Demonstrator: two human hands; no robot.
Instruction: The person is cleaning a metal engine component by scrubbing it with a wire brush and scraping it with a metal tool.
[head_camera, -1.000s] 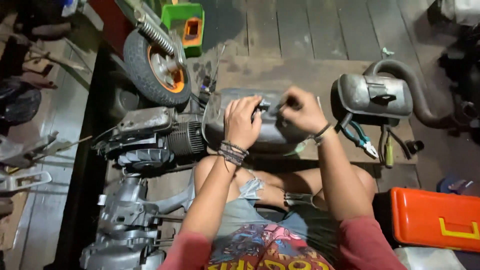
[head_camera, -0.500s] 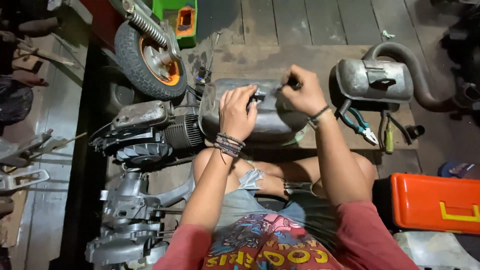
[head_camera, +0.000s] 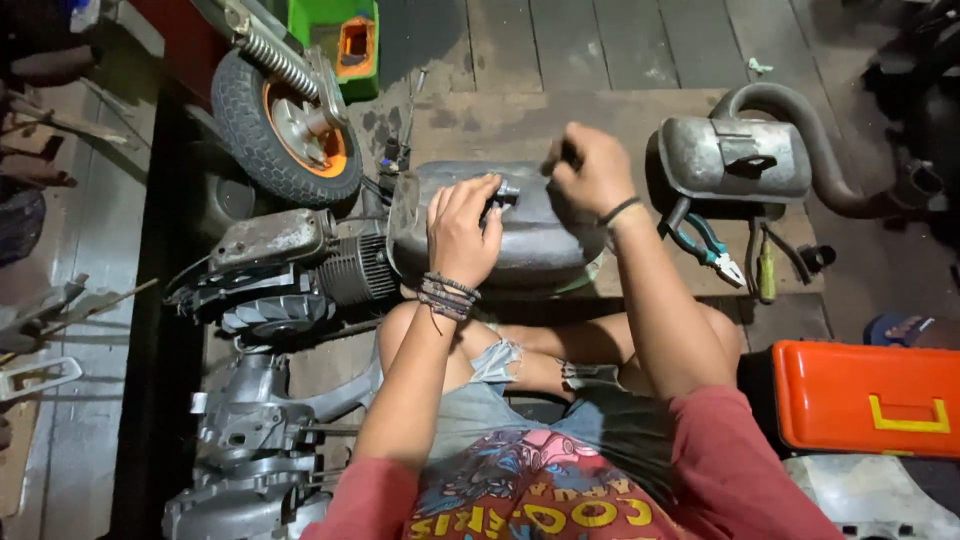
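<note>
The floor (head_camera: 620, 40) is dark wooden planks, and a board (head_camera: 520, 125) lies on it in front of the seated person. To the left a wheel (head_camera: 285, 125) with an orange hub stands tilted, its spring shock running up past it. Below the wheel sits a finned engine (head_camera: 290, 265), and nearer the person's left knee a second grey engine case (head_camera: 255, 440).

On the board, right in front of the crossed legs, rests a grey metal tank (head_camera: 530, 245), rounded and dull. Both hands are on its top. The left hand (head_camera: 462, 232) lies over the middle of the tank, fingers curled down and pinching a small dark fitting (head_camera: 500, 197) there; cord bracelets wrap the wrist. The right hand (head_camera: 590, 170) is just beside it, slightly higher, closed in a fist around a thin dark tool whose tip points at the same fitting; what kind of tool I cannot tell.

To the right of the tank sits a muffler (head_camera: 735, 155) with a curved pipe (head_camera: 830, 150) bending away. Below it lie pliers (head_camera: 705, 245) with blue-green grips and a screwdriver (head_camera: 765, 275) with a green handle. An orange toolbox (head_camera: 865, 395) sits shut by the right knee, and a green box (head_camera: 345, 40) stands beyond the wheel.
</note>
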